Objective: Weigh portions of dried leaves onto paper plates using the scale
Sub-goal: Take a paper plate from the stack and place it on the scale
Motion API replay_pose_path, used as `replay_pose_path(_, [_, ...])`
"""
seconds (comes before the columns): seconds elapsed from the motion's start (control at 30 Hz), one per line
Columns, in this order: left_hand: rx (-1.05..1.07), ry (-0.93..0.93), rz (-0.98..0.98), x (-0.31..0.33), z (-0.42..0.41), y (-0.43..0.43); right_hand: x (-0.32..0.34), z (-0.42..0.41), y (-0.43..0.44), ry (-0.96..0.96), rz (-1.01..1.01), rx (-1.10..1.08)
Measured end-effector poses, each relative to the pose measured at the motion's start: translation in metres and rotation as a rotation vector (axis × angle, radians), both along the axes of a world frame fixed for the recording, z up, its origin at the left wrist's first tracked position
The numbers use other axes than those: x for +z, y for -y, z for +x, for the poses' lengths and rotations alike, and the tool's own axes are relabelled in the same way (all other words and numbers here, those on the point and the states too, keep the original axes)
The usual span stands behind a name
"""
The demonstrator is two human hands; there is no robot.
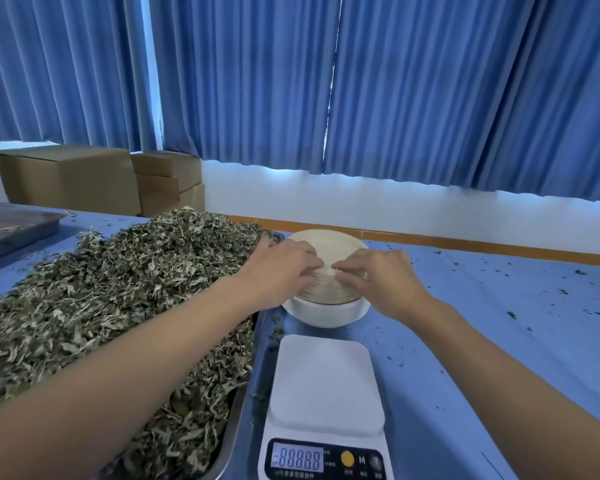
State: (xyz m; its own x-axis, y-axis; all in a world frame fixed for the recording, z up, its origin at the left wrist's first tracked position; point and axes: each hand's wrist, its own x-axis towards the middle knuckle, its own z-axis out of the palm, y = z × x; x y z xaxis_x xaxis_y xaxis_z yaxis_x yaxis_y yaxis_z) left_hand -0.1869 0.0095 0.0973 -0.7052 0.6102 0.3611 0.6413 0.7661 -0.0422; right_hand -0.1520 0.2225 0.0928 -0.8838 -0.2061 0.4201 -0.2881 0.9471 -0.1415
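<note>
In the head view, the stack of paper plates [327, 289] stands on the blue table cover [499, 323] just past the scale [326, 393], at its 12 o'clock. The stack is round and cream-white. Its packed rims show as fine grey-beige lines on the near side, above a wider white rim at the base. The left hand [284, 268] comes in from 8 o'clock with its fingers bent over the stack's upper edge. The right hand [378, 275] comes in from 4 o'clock, and its curled fingertips meet the same edge, almost touching the left hand's. Both hands grip narrowly at the top rim, but the thumbs are hidden. The scale is smooth white plastic with a bare, rounded rectangular platform. Its lit display [300, 459] sits at 6 o'clock beside a yellow round button [347, 459]; the digits are too blurred to read with certainty. At 9 o'clock from the scale, a shiny metal tray [236, 410] is heaped above its rim with dried leaves [101, 306], crumpled grey-green flakes and stems. Loose bits of leaf are scattered over the cloth. A second metal tray [11, 230] lies at 10 o'clock, at the table's far left. Beyond it are brown cardboard boxes [84, 178], and pleated blue curtains [395, 81] hang across the back from 10 to 2 o'clock.
</note>
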Motion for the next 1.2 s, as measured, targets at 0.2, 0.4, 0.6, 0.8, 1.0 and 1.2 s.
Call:
replay_pose_path(0.2, [-0.106, 0.093, 0.138, 0.008, -0.024, 0.002, 0.014, -0.021, -0.014, 0.194, -0.213, 0.214])
replay_pose_path(0.4, [-0.242, 0.275, 0.238, 0.017, -0.037, 0.003, 0.028, -0.035, -0.02, 0.295, -0.292, 0.298])
replay_pose_path(0.6, [-0.288, 0.251, 0.153, 0.024, -0.031, 0.004, 0.031, -0.036, -0.022, 0.339, -0.32, 0.316])
replay_pose_path(0.8, [-0.198, -0.185, -0.29, 0.021, -0.021, 0.001, 0.032, -0.032, -0.024, 0.307, -0.397, 0.307])
replay_pose_path(1.0, [-0.171, -0.358, -0.272, 0.02, -0.021, 0.002, 0.031, -0.023, -0.022, 0.214, -0.482, 0.257])
replay_pose_path(1.2, [-0.217, -0.453, -0.004, 0.021, -0.006, 0.007, 0.025, -0.011, -0.019, -0.255, -0.635, -0.199])
